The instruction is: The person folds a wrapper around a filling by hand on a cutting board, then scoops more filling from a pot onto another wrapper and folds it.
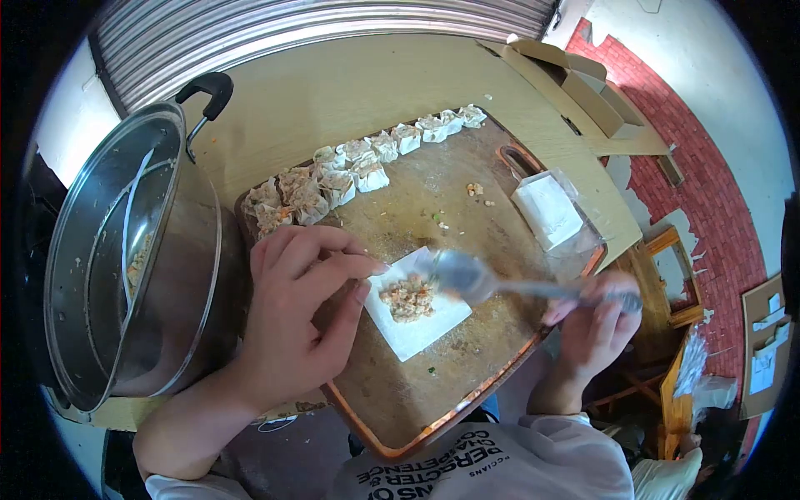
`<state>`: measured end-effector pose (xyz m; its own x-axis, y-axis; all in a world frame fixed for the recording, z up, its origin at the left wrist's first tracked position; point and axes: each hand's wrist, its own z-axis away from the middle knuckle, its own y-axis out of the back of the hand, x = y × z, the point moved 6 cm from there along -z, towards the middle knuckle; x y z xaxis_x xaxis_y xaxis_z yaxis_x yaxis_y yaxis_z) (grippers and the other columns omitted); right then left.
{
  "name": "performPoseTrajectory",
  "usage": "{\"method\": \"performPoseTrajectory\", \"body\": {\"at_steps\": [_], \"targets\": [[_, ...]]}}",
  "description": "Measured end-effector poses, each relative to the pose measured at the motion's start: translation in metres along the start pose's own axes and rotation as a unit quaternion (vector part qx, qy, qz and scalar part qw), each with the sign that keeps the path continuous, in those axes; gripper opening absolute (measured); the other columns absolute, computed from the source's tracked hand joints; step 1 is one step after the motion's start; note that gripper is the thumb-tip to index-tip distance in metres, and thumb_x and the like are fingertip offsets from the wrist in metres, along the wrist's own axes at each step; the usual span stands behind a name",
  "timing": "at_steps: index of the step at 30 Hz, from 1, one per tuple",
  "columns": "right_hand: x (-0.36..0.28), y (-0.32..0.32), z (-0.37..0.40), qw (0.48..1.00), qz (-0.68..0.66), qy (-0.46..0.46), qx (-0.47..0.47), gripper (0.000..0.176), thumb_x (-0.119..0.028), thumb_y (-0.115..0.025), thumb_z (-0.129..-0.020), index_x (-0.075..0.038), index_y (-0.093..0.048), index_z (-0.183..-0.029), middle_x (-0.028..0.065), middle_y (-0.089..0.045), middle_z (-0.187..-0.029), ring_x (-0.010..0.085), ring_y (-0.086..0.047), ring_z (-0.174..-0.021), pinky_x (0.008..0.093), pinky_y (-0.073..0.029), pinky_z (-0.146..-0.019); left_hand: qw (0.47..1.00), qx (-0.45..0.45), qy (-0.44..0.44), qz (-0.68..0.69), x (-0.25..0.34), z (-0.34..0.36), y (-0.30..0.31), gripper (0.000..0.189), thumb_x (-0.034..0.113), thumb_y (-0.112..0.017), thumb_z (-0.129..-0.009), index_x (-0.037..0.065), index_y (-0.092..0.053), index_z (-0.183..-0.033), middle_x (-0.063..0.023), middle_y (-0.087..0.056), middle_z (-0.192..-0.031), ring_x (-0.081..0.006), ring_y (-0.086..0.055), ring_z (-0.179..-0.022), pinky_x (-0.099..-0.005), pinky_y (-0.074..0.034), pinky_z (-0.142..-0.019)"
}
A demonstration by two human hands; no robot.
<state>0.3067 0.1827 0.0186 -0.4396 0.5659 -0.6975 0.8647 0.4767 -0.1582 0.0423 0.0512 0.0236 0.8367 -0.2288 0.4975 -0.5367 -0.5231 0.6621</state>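
Note:
A white square wrapper lies on the brown board, with a mound of filling on it. My left hand is at the wrapper's left edge, thumb and forefinger close together at its corner. My right hand holds a metal spoon by the handle; its blurred bowl is over the right side of the filling. Filled dumplings stand in a row along the board's far left edge. A stack of white wrappers sits at the board's right side.
A large metal pot with food inside stands on the left, touching the table. The board has a handle slot and scattered crumbs. An open cardboard box is at the back right; a wooden stool stands on the right.

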Motion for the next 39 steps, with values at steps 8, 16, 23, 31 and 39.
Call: {"method": "performPoseTrajectory", "body": {"at_steps": [8,16,23,31,39], "targets": [[-0.017,-0.016,0.009,0.993,0.067,0.045,-0.090,0.028,-0.018,-0.077,-0.097,0.006,-0.063,-0.097,0.0179,-0.070,-0.079,0.0267,-0.072,-0.065,0.0396,-0.060,-0.063,0.999,-0.047,0.004,-0.019,0.002,0.000,-0.001,0.048,0.007,-0.071,-0.080,0.010,-0.064,-0.128,-0.0037,-0.065,-0.103,-0.0262,-0.057,-0.104,-0.0429,-0.034,-0.103],[-0.017,-0.022,0.000,0.998,0.018,0.006,-0.062,0.021,-0.011,-0.070,-0.100,0.007,-0.059,-0.103,0.0196,-0.067,-0.087,0.0311,-0.074,-0.068,0.0410,-0.063,-0.063,0.997,-0.073,0.017,0.001,0.001,0.003,-0.005,0.059,0.008,-0.072,-0.080,0.010,-0.057,-0.136,-0.0027,-0.063,-0.105,-0.0251,-0.056,-0.105,-0.0436,-0.031,-0.104],[-0.025,-0.025,0.002,0.986,0.064,0.055,-0.141,0.027,-0.017,-0.076,-0.098,0.006,-0.061,-0.100,0.0153,-0.070,-0.079,0.0273,-0.073,-0.065,0.0385,-0.059,-0.062,0.997,-0.074,0.016,0.004,0.000,0.003,-0.005,0.061,0.007,-0.071,-0.078,0.009,-0.057,-0.137,-0.0037,-0.063,-0.106,-0.0263,-0.056,-0.106,-0.0436,-0.032,-0.103],[-0.024,-0.024,0.003,0.995,0.047,0.035,-0.081,0.032,-0.023,-0.078,-0.097,0.004,-0.060,-0.098,0.0150,-0.071,-0.077,0.0257,-0.072,-0.065,0.0385,-0.059,-0.063,0.997,-0.074,0.013,0.002,-0.001,0.003,-0.006,0.061,0.008,-0.071,-0.078,0.009,-0.057,-0.137,-0.0040,-0.063,-0.106,-0.0265,-0.056,-0.106,-0.0437,-0.032,-0.103],[-0.028,-0.018,0.008,0.990,0.030,0.032,-0.131,0.028,-0.024,-0.079,-0.096,0.000,-0.065,-0.097,0.0163,-0.074,-0.080,0.0277,-0.074,-0.068,0.0372,-0.060,-0.062,0.997,-0.078,0.014,0.001,-0.002,0.003,-0.006,0.062,0.009,-0.072,-0.078,0.009,-0.057,-0.138,-0.0042,-0.064,-0.106,-0.0269,-0.056,-0.106,-0.0441,-0.032,-0.104]]}}
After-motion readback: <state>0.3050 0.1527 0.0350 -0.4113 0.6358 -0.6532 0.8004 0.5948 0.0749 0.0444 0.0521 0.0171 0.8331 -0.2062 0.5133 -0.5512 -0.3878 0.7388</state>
